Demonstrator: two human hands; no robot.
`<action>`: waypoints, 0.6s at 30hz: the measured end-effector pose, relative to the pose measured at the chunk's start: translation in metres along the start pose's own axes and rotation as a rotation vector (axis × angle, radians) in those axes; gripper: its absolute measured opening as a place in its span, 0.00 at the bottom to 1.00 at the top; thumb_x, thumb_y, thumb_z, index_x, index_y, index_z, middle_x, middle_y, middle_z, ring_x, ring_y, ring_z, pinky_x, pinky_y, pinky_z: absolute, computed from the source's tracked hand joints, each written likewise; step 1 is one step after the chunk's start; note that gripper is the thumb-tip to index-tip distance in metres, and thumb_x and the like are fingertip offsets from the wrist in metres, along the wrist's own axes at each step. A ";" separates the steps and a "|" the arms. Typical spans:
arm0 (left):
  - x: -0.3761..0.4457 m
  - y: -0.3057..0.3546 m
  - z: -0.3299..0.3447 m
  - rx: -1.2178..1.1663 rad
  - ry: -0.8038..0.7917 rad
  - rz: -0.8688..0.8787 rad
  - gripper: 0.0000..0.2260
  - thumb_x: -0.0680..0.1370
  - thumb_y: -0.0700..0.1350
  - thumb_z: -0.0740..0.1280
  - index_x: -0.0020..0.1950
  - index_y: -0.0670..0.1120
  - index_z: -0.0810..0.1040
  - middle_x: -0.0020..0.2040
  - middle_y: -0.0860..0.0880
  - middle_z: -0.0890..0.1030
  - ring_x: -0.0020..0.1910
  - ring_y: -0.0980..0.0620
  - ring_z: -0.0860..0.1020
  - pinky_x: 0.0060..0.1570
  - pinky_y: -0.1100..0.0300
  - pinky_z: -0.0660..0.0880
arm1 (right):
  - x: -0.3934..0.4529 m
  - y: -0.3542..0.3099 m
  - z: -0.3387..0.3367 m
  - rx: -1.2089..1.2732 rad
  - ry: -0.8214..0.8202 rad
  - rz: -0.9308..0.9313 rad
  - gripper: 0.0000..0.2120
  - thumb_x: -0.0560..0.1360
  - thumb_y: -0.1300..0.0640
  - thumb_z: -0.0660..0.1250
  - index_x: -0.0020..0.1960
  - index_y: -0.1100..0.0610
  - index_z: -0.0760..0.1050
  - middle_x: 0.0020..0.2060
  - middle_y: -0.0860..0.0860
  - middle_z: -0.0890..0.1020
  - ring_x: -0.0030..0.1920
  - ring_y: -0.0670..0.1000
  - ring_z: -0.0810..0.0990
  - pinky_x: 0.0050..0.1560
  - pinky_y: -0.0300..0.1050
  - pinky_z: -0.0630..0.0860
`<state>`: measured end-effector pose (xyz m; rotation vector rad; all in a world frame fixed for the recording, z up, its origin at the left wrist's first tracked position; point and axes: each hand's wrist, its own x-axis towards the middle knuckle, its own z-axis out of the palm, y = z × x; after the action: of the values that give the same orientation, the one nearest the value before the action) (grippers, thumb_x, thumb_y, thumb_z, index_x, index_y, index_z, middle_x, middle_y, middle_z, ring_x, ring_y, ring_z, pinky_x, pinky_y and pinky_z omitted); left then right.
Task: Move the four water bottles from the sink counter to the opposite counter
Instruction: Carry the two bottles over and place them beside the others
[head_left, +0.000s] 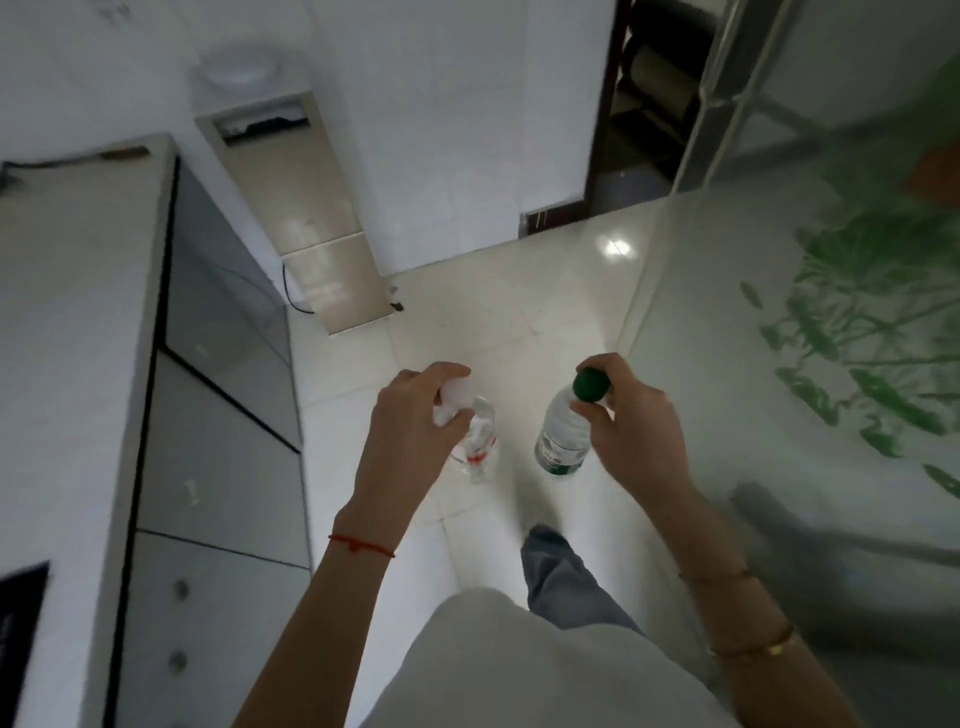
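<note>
My left hand (410, 421) grips the white cap of a clear water bottle with a red label (480, 447), which hangs below my fingers above the floor. My right hand (634, 431) holds a second water bottle with a green cap and green label (563, 436) by its neck, also hanging upright over the floor. Both bottles are out in front of my body, about a hand's width apart. A white counter (67, 312) runs along my left side. No other bottles are in view.
Grey cabinet fronts (223, 467) sit under the left counter. A water dispenser (306, 228) stands against the far wall. A frosted glass wall with a green plant pattern (831, 338) lines the right side. A dark doorway (649, 104) opens ahead. Glossy tiled floor (493, 312) lies between.
</note>
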<state>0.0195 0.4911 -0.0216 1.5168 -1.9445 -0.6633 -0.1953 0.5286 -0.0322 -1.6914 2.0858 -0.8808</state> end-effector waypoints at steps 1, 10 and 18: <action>0.014 -0.006 -0.001 0.001 0.028 -0.021 0.18 0.70 0.42 0.73 0.58 0.54 0.78 0.47 0.48 0.80 0.43 0.55 0.80 0.47 0.63 0.77 | 0.022 -0.003 0.007 0.005 -0.029 -0.036 0.12 0.74 0.58 0.68 0.55 0.51 0.69 0.41 0.52 0.82 0.43 0.56 0.81 0.40 0.46 0.75; 0.159 -0.039 -0.013 0.041 0.275 -0.213 0.17 0.70 0.44 0.74 0.57 0.52 0.79 0.47 0.49 0.81 0.45 0.52 0.79 0.49 0.57 0.77 | 0.232 -0.041 0.064 0.057 -0.237 -0.338 0.13 0.73 0.58 0.70 0.54 0.52 0.70 0.41 0.50 0.82 0.40 0.52 0.80 0.38 0.37 0.71; 0.269 -0.072 -0.037 0.094 0.438 -0.355 0.16 0.70 0.42 0.73 0.57 0.48 0.80 0.46 0.46 0.82 0.45 0.49 0.80 0.47 0.56 0.77 | 0.370 -0.092 0.124 0.065 -0.312 -0.528 0.13 0.73 0.58 0.70 0.55 0.55 0.71 0.39 0.52 0.82 0.37 0.52 0.79 0.35 0.30 0.65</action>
<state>0.0453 0.2117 -0.0075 1.9028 -1.4105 -0.3412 -0.1447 0.1309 -0.0177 -2.2214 1.4167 -0.7447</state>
